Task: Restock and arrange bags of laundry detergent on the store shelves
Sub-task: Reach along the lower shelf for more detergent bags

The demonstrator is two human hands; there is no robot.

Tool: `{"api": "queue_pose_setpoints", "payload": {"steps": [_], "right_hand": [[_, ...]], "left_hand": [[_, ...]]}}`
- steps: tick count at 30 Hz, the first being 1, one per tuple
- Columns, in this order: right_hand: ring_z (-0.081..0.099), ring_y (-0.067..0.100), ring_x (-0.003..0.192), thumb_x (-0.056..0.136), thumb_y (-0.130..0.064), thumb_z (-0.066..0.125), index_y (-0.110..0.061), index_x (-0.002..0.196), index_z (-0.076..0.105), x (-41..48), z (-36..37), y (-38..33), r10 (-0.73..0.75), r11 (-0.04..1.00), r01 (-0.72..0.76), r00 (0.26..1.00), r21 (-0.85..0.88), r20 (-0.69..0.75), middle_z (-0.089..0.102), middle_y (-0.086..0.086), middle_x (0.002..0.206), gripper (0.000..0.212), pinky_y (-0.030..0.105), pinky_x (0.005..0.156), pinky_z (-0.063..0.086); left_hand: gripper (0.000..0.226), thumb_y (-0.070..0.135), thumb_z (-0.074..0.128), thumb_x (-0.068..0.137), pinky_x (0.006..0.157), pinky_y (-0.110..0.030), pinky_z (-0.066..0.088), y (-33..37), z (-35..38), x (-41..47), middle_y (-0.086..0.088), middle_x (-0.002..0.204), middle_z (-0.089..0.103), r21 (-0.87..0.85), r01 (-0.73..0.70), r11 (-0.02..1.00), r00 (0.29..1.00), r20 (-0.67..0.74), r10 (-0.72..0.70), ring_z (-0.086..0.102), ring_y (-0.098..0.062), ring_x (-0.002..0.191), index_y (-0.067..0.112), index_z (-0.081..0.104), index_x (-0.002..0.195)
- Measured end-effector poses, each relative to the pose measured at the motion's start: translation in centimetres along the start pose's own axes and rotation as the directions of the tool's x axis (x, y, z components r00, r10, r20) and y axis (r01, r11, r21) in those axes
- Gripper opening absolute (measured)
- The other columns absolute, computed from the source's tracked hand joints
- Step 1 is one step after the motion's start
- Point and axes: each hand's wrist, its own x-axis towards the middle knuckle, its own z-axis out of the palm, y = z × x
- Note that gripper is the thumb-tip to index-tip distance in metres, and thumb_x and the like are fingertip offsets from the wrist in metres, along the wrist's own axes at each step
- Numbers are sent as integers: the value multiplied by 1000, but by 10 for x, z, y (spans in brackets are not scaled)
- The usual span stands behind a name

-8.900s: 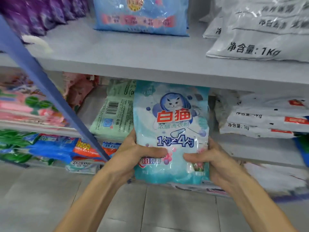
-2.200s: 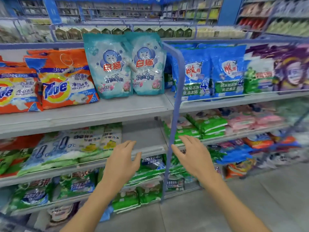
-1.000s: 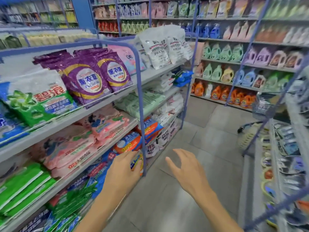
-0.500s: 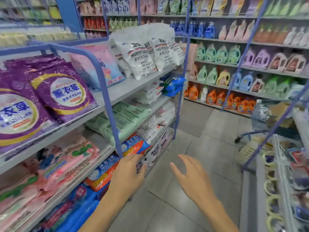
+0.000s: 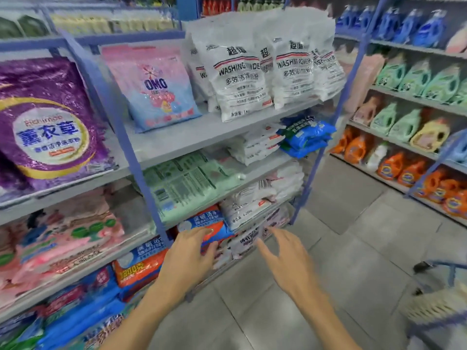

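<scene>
Facing the Detergent Shelves, Both Hands Spread

White bags point(image 5: 240, 79) printed "WASHING POWDER" stand upright at twelve o'clock on the top shelf point(image 5: 189, 137). Just beside them, at eleven o'clock, leans a pink-and-blue OMO bag point(image 5: 154, 89). At nine o'clock is a purple bag point(image 5: 48, 122) marked 薰衣草. One tier down, near the centre, green bags point(image 5: 182, 183) lie flat with their printed backs and a barcode upward.

The left hand point(image 5: 192, 251) holds nothing, its fingers loosely extended. Its fingertips overlap the front edge of a blue-and-orange bag point(image 5: 204, 224) lying flat on a low tier at twelve o'clock of that hand. Whether they touch it cannot be told.

The right hand point(image 5: 285, 258) also holds nothing. Its fingers are spread, the thumb held apart and the index finger aimed toward eleven o'clock, near a pale bag point(image 5: 246, 242) with blurred lettering.

Across the aisle at three o'clock stand orange bottles point(image 5: 394, 168). A basket point(image 5: 439, 304) sits at four o'clock.
</scene>
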Motion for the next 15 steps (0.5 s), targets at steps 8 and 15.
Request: {"api": "queue_pose_setpoints", "payload": {"steps": [8,15], "right_hand": [[38,14,144,102,-55,46,-27,153,43,132,-1,16,-157,987,158,983,-2,96,45,-6,156,58,33,114,34],[42,17,141,102,-57,45,-25,148,49,237,19,28,-271,961,277,944,-8,189,50,-2,152,56,37,112,36]], "left_hand": [[49,46,54,99,105,-40,48,-4,33,95,2,140,61,38,180,983,983,-46,-178,53,-21,132,20,58,140],[40,37,60,97,97,-40,52,-11,57,151,-2,128,68,40,297,954,950,-117,-290,59,-25,123,15,64,130]]}}
